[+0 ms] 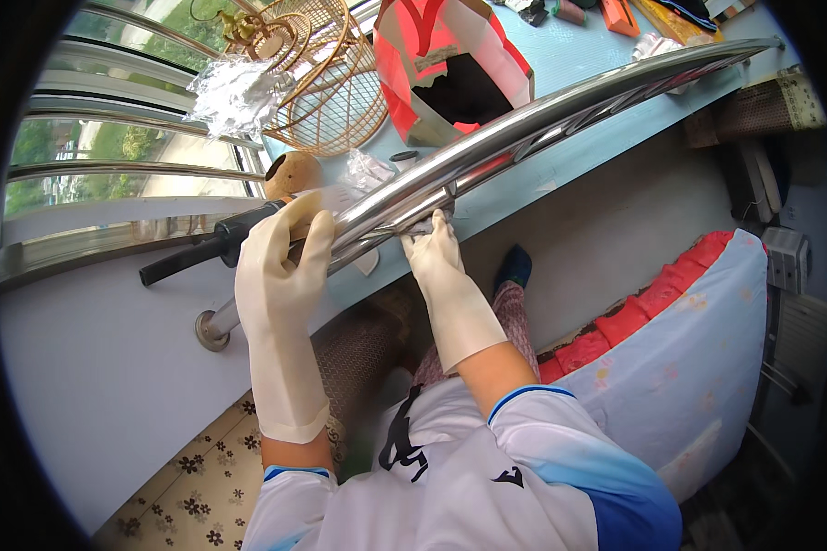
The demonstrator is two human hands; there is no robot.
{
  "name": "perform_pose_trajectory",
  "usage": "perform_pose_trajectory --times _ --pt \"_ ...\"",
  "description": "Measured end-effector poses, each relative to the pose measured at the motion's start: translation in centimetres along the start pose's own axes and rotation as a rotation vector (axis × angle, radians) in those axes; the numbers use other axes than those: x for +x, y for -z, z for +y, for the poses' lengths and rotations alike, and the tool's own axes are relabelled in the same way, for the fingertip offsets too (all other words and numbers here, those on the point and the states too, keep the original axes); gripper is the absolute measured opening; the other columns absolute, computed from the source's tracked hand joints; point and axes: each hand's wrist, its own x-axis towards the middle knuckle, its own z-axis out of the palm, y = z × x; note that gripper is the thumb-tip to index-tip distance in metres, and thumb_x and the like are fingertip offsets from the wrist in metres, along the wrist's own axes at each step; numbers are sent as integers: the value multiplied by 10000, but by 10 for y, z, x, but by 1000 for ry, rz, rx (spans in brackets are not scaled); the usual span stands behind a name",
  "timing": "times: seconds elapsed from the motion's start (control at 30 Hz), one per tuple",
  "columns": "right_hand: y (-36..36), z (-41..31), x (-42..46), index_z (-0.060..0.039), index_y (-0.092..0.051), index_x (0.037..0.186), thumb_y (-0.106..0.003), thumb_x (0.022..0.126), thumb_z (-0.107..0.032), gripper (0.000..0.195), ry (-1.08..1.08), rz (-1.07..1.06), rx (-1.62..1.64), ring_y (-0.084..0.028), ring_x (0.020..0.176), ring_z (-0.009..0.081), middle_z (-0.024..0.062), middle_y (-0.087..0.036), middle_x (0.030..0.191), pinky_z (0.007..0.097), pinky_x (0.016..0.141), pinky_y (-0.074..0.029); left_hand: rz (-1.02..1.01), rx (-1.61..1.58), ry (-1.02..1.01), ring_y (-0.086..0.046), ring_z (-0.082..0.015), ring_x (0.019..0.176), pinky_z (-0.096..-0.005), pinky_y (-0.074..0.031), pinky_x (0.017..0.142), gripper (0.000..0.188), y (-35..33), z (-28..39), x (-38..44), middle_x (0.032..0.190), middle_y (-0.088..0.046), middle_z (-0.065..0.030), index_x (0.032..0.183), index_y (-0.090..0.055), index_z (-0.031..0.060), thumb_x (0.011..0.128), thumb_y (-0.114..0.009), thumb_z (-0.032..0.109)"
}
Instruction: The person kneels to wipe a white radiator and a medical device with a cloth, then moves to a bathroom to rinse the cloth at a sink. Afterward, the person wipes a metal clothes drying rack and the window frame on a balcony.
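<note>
A polished steel handrail (503, 134) with thinner bars below it runs diagonally in front of me. My left hand (282, 241), in a long cream rubber glove, curls around the rail near its left end. Just beyond those fingers juts a black handle (234, 234) of some tool, its far part hidden. My right hand (435, 244) wears a matching glove. It presses a crumpled greyish cloth (424, 225) to a lower bar; the fingers partly cover the cloth.
Behind the rail, a light-blue surface (579, 41) carries a red-and-white bag (455, 76), a wicker basket (331, 96), crumpled clear plastic (238, 96) and a round brown pot (293, 173). Barred windows (124, 144) are at left. At right stands a seat or bed edge under a pale-blue cover (668, 365).
</note>
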Motion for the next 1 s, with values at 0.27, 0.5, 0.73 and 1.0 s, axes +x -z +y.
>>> perform_pose_trajectory --times 0.27,0.5,0.73,1.0 --pt "9 144 -79 3 -434 1591 -541 1132 -164 500 -658 -174 -178 -645 1361 356 203 -586 1529 509 1108 -593 -47 -18 -23 -786 -170 958 -285 -622 834 252 2 -7 0 1179 -762 -124 1266 -771 -19 1068 -755 137" --pt "12 116 -72 -39 -460 1518 -459 1152 -103 371 -458 -172 -208 -713 1243 341 166 -620 1464 533 1071 -625 -87 -71 6 -779 -170 974 -286 -621 854 243 4 1 3 1135 -765 -116 1262 -772 -32 1078 -739 124" --pt "11 93 -40 -65 -624 1265 -593 1142 -207 191 510 75 -894 -736 1000 306 134 -747 1142 446 1022 -615 76 -366 -30 -777 -245 1046 -354 -619 966 313 10 16 -3 1182 -787 -217 1281 -721 -102 1152 -598 155" --pt "25 34 -32 -99 -763 1260 -581 1039 -185 299 172 -550 -2033 -728 1127 436 245 -765 1181 485 992 -578 112 -442 45 -803 -306 1043 -406 -678 910 358 27 30 -16 1170 -782 -266 1286 -676 -115 1185 -502 181"
